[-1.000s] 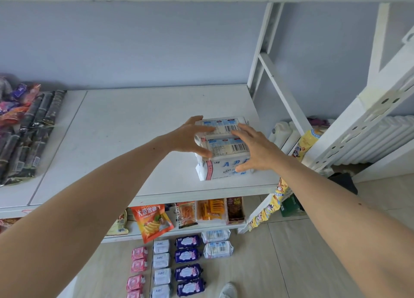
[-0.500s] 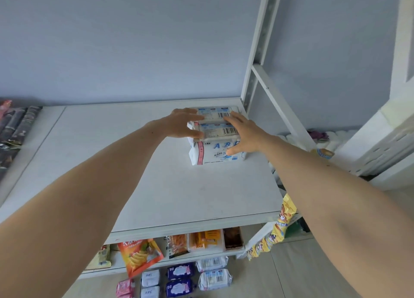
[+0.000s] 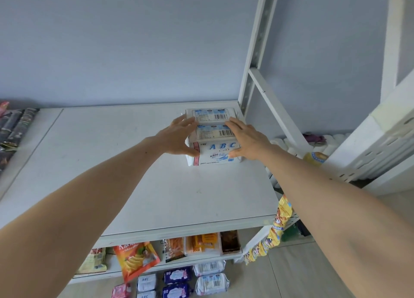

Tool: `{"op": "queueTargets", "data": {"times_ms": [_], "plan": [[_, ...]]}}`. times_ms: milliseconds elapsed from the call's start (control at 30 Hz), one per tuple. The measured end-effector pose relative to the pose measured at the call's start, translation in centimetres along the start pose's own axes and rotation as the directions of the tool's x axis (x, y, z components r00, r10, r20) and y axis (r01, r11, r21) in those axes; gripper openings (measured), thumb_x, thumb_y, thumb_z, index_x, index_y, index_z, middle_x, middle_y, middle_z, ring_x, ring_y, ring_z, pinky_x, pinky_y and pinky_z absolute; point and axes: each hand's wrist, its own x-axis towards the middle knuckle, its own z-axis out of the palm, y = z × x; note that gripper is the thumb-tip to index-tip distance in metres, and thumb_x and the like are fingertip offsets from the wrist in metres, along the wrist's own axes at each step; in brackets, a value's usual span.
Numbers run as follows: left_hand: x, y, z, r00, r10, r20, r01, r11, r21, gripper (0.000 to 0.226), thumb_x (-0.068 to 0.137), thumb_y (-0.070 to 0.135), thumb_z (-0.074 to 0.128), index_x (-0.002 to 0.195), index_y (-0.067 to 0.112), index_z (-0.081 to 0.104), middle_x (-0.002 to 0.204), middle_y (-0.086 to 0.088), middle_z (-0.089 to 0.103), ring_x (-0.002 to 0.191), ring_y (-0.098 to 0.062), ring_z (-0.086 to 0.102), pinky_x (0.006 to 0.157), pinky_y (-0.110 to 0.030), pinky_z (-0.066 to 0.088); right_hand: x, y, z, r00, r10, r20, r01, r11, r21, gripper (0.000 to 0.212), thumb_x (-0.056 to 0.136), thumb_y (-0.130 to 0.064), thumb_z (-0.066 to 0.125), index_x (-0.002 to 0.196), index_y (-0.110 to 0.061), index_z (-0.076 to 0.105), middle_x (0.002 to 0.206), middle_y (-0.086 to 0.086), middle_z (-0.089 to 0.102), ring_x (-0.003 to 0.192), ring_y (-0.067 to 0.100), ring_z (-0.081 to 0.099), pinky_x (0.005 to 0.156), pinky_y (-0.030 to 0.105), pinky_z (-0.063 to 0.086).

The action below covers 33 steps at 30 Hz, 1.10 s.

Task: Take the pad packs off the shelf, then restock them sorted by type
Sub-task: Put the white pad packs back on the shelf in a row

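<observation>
Two white pad packs with blue "ABC" print stand one behind the other on the white shelf (image 3: 156,185), near its back right corner. The front pack (image 3: 215,149) is pressed between my left hand (image 3: 179,138) on its left side and my right hand (image 3: 246,140) on its right side. The rear pack (image 3: 210,115) touches the front one, and my fingertips reach its sides. On the floor below lie more packs: white ones (image 3: 146,283), purple ones (image 3: 178,275), pink ones (image 3: 121,291) and clear-wrapped ones (image 3: 211,283).
A white upright post (image 3: 257,44) and a diagonal brace (image 3: 275,109) rise right behind the packs. Dark snack packets (image 3: 15,129) lie on the shelf at far left. The lower shelf holds snack bags (image 3: 136,257) and trays (image 3: 201,244). A yellow snack strip (image 3: 277,226) hangs at the right.
Both hands have slid the two packs farther back on the shelf toward the right rear corner. The view has tilted upward.
</observation>
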Motion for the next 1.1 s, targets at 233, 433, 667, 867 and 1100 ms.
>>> {"op": "queueTargets", "data": {"times_ms": [233,433,667,867,1100], "plan": [[2.4,0.0,-0.5,1.0,-0.024,0.017,0.023,0.998,0.055,0.102,0.08,0.055,0.063,0.151,0.017,0.0,0.16,0.004,-0.001,0.146,-0.023,-0.01,0.118,-0.049,0.015,2.2,0.7,-0.7,1.0,0.02,-0.009,-0.02,0.995,-0.098,0.102,0.076,-0.04,0.077,0.151,-0.023,0.01,0.159,-0.009,0.004,0.131,0.031,0.036,0.093,0.044,0.047],[4.4,-0.6,-0.4,0.996,-0.056,0.063,0.048,0.99,0.132,0.102,0.084,0.058,0.056,0.15,0.014,-0.009,0.159,0.0,-0.01,0.146,-0.018,-0.01,0.119,-0.048,0.012,3.8,1.4,-0.9,1.0,0.026,-0.009,-0.027,0.994,-0.11,0.102,0.079,-0.039,0.075,0.152,-0.024,0.006,0.16,-0.009,0.0,0.137,0.031,0.029,0.098,0.044,0.041],[3.8,0.2,-0.4,0.995,-0.079,0.053,0.069,0.983,0.17,0.096,0.089,0.053,0.051,0.15,0.013,-0.012,0.158,0.002,-0.018,0.145,-0.019,-0.018,0.118,-0.05,0.01,3.8,1.5,-0.8,1.0,0.024,0.004,-0.023,0.988,-0.151,0.104,0.08,-0.041,0.073,0.152,-0.022,0.0,0.16,-0.004,-0.004,0.144,0.03,0.014,0.113,0.05,0.024],[1.9,0.3,0.2,0.993,-0.114,-0.037,0.118,0.979,0.163,0.098,0.087,0.057,0.052,0.15,0.014,-0.01,0.158,0.002,-0.017,0.145,-0.015,-0.015,0.117,-0.05,0.016,2.9,0.7,-1.1,0.996,0.019,-0.091,-0.039,0.976,-0.213,0.116,0.071,-0.048,0.078,0.152,-0.013,0.002,0.16,0.008,0.003,0.146,0.03,0.007,0.118,0.047,0.014],[-3.6,1.9,0.9,0.978,-0.153,-0.144,0.169,0.981,0.1,0.092,0.089,0.053,0.052,0.151,0.015,-0.004,0.16,0.002,-0.008,0.147,-0.017,-0.002,0.115,-0.047,0.023,-1.9,-2.0,-0.3,0.971,-0.104,-0.215,0.066,0.982,-0.178,0.087,0.079,-0.035,0.075,0.145,-0.009,0.026,0.157,0.009,0.016,0.143,0.03,0.016,0.117,0.038,0.018]]}}
